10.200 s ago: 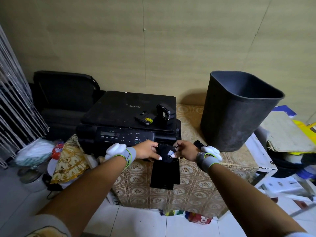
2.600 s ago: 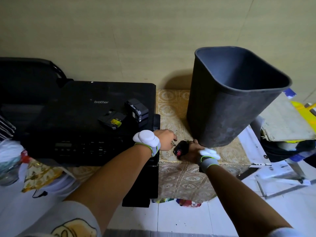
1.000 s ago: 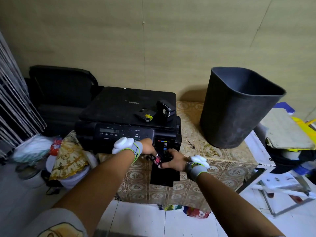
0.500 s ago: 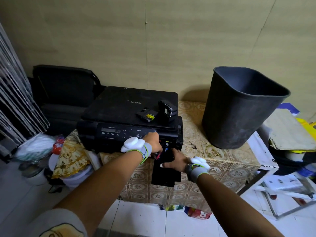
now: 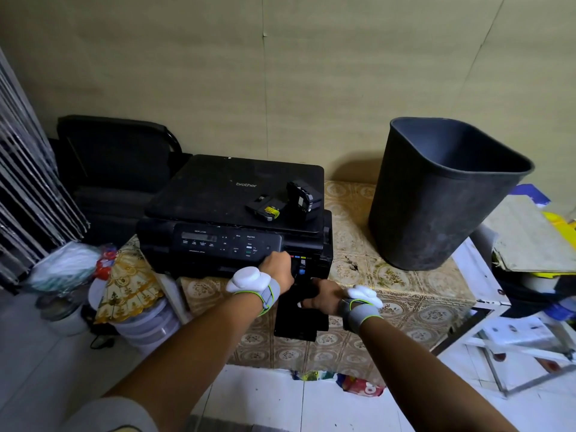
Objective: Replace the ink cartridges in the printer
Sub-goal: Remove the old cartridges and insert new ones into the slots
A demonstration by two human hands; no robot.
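Left hand (image 5: 279, 266) presses into the printer's cartridge bay (image 5: 300, 265), grip hidden; right hand (image 5: 324, 296) clasps the hanging door (image 5: 300, 322) below. Skewed pushing could jam the cartridge.

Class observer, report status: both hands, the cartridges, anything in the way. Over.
Left hand at the printer's open cartridge bay, fingers hidden. Right hand on the lowered bay door. Two cartridges lie on the lid. Nothing blocking.

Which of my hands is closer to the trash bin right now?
Right. The right hand rests on the printer's open cartridge door, below and left of the dark bin, well apart from it. The left hand is farther left, at the printer's cartridge slots.
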